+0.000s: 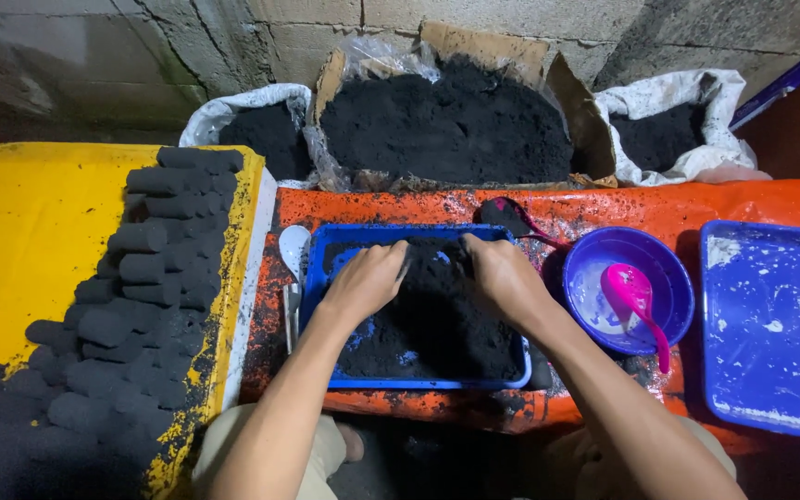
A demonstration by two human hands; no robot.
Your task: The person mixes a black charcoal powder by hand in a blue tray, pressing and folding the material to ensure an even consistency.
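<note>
Centrally, a blue tray [326,243] rests on the orange-covered desk [696,208] and holds a mound of black powder [437,324]. The left hand [368,278] and the right hand [502,273] are both pressed palm-down into the far end of the mound, close together. The fingers of each hand are curled and partly buried in the powder; whether they grip any of it cannot be determined.

A white spoon [293,248] lies just beside the tray's left edge. A purple bowl [668,268] containing a pink scoop [634,298] stands just right of the tray. A second blue tray [775,324], smeared white, lies further right. Black cylindrical briquettes [141,306] are stacked on the yellow surface [30,241] at left.
</note>
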